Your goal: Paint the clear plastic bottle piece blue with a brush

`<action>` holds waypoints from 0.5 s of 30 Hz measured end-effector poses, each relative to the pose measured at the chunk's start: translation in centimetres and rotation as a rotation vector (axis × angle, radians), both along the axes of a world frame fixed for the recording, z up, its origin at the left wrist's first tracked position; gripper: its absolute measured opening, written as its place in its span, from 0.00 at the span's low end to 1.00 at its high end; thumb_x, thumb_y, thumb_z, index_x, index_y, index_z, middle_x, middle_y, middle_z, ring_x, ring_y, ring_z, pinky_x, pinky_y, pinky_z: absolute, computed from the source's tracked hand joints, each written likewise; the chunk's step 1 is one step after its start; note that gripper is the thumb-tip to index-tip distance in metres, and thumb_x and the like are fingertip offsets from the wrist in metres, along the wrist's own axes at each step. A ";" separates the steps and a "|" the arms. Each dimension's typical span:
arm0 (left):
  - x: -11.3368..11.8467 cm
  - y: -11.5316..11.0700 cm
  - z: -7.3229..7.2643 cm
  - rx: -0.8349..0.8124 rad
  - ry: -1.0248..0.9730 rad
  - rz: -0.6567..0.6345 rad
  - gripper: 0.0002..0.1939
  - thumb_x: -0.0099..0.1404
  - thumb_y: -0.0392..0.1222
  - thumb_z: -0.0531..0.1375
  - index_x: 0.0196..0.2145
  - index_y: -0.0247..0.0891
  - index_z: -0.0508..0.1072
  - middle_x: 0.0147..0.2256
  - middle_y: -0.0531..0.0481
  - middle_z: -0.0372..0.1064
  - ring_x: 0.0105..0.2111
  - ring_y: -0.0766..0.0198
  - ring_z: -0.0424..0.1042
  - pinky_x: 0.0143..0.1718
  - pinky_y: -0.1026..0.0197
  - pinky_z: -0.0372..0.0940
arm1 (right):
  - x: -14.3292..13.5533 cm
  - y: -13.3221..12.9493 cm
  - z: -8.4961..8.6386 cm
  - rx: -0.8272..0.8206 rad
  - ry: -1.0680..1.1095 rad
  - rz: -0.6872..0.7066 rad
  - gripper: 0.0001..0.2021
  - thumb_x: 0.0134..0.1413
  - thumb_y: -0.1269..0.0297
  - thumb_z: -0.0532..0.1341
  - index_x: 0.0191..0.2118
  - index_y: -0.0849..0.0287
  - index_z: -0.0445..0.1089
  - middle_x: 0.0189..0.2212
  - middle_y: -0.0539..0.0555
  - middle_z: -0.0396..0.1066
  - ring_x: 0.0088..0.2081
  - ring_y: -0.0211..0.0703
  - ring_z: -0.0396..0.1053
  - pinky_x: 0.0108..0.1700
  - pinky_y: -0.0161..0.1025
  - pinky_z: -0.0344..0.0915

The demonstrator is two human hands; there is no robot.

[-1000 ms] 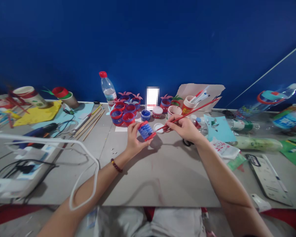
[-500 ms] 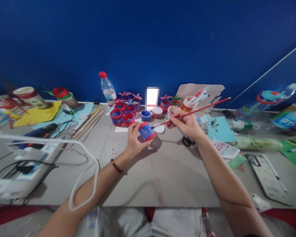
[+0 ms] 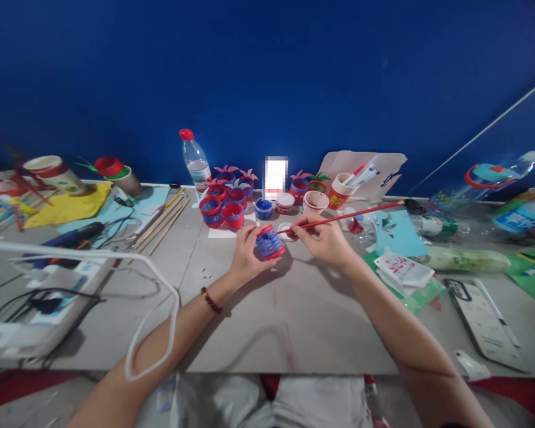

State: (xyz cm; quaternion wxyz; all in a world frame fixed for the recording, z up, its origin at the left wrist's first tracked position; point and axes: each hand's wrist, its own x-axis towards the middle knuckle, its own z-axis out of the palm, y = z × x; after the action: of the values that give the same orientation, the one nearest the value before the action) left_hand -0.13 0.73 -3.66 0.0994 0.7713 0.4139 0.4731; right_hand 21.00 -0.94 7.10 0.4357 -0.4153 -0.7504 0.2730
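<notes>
My left hand is closed around a small cup painted blue with red ends, tilted on its side above the table. Between the fingers of my right hand is a long red paintbrush, its tip touching the blue side of the cup near the upper red edge. Just beyond stand an open jar of blue paint and a white-lidded jar. A white lid lies partly behind the brush and my right fingers. Several red and blue painted cups stand grouped at the back left of my hands.
A water bottle stands behind the painted cups. Right of centre are a white paper cup and a red cup with pens. A phone lies at right; a power strip and white cable are at left.
My right hand has moved down and left, bringing the brush tip from beside the cup onto its side. The brush is held flatter. My left hand has barely shifted, the cup turning slightly.
</notes>
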 end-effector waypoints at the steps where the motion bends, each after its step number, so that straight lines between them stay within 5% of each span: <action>1: 0.0 0.0 0.0 0.001 0.002 -0.003 0.42 0.49 0.53 0.73 0.58 0.44 0.64 0.51 0.43 0.61 0.53 0.48 0.66 0.57 0.43 0.65 | -0.1 -0.1 0.2 0.032 -0.024 -0.002 0.05 0.61 0.68 0.58 0.32 0.56 0.68 0.29 0.52 0.74 0.32 0.41 0.75 0.35 0.37 0.73; 7: 0.0 -0.1 0.2 -0.011 -0.014 -0.003 0.42 0.49 0.53 0.73 0.58 0.44 0.63 0.51 0.43 0.60 0.54 0.47 0.66 0.57 0.43 0.65 | 0.3 -0.5 1.3 0.147 -0.151 -0.067 0.06 0.60 0.68 0.57 0.31 0.56 0.67 0.27 0.51 0.72 0.29 0.40 0.71 0.33 0.37 0.69; 15: -0.1 -0.1 0.3 -0.007 -0.030 -0.018 0.42 0.49 0.51 0.74 0.58 0.43 0.64 0.51 0.42 0.60 0.54 0.48 0.66 0.57 0.43 0.65 | 1.4 0.2 0.9 0.050 -0.104 -0.113 0.07 0.62 0.61 0.59 0.33 0.55 0.68 0.29 0.53 0.74 0.32 0.44 0.73 0.35 0.41 0.71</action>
State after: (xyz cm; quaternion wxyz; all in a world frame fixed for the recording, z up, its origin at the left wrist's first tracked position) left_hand -0.27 0.67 -3.37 0.1126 0.7675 0.4071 0.4821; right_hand 22.44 -0.76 7.96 0.4210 -0.4596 -0.7541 0.2071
